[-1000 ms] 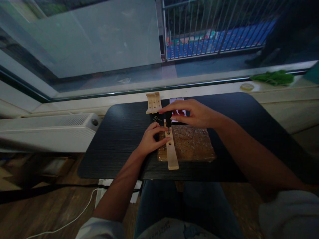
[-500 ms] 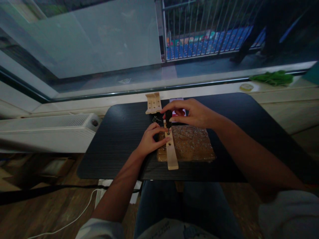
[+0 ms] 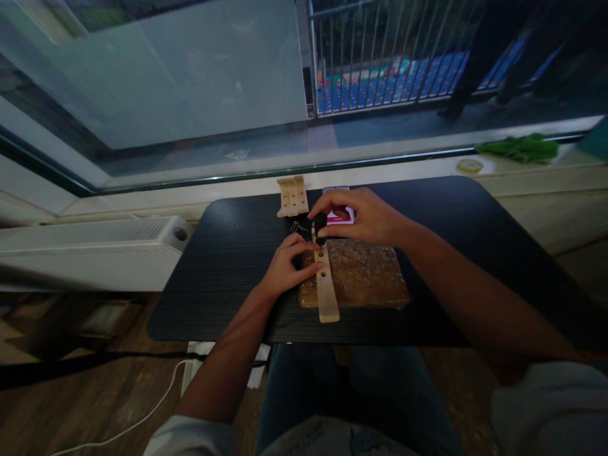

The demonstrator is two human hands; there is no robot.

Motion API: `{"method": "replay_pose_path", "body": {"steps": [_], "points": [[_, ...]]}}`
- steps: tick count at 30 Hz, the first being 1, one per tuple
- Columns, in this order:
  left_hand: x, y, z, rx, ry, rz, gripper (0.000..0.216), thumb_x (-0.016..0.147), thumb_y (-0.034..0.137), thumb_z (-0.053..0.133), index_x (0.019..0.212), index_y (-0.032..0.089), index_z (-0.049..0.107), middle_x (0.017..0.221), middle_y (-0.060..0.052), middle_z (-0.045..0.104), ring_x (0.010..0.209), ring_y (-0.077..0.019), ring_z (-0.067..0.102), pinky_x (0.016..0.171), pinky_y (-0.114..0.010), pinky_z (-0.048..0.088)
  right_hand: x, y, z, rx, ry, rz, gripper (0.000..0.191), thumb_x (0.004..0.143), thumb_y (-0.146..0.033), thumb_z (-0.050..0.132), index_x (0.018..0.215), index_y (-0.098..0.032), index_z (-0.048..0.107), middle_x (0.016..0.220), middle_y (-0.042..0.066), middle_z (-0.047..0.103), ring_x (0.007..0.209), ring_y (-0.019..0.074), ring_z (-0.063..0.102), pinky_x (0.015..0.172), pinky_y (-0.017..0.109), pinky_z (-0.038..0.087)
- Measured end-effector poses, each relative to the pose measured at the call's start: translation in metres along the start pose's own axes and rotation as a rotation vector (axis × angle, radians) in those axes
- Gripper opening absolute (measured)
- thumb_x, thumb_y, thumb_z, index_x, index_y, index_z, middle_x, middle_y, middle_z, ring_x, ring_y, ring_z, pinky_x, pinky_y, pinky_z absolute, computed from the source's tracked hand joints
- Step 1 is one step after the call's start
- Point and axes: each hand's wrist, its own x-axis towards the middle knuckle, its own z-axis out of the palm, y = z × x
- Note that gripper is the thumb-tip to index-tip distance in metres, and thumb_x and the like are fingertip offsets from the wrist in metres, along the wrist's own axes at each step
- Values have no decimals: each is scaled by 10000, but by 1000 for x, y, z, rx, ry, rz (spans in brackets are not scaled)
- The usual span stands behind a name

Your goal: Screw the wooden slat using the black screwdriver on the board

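Near the desk's (image 3: 204,285) front edge, a strip (image 3: 327,299) is pressed by the left hand (image 3: 284,268), fingers apart; the screwdriver (image 3: 320,221), pinched by the right hand (image 3: 370,216), should be kept upright.

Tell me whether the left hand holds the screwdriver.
No: the right hand grips the screwdriver, while the left hand touches the wooden strip.

Pale grey sleeves (image 3: 546,405); pale shirt (image 3: 311,440) with dark print; blue jeans (image 3: 299,392); bare fingers (image 3: 327,201)
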Motion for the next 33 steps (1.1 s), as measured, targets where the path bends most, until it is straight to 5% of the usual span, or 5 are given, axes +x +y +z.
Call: {"method": "replay_pose_path", "body": {"steps": [14,25,33], "points": [[-1,-3,1,-19,1,-17,288,766,385,720,984,198,707,974,-69,587,931,-216,591,858,-387,502,1,-4,5,-36,65,99,224,733,-244,728,859,-153,567,712,-39,541,597,69,398,558,227,302],[-1,-3,1,-4,1,-20,286,768,403,715,966,196,701,969,-66,591,939,-215,587,864,-387,498,2,-1,9,-144,25,-75,165,862,-283,619,987,-194,681,949,26,697,824,131,581,783,290,426],[0,0,1,-15,3,-9,272,778,389,706,960,187,702,894,-47,558,848,-190,573,787,-356,499,0,-4,-4,-170,-81,-133,346,886,-199,538,1223,-185,615,1110,80,693,954,165,605,835,341,456]]}}
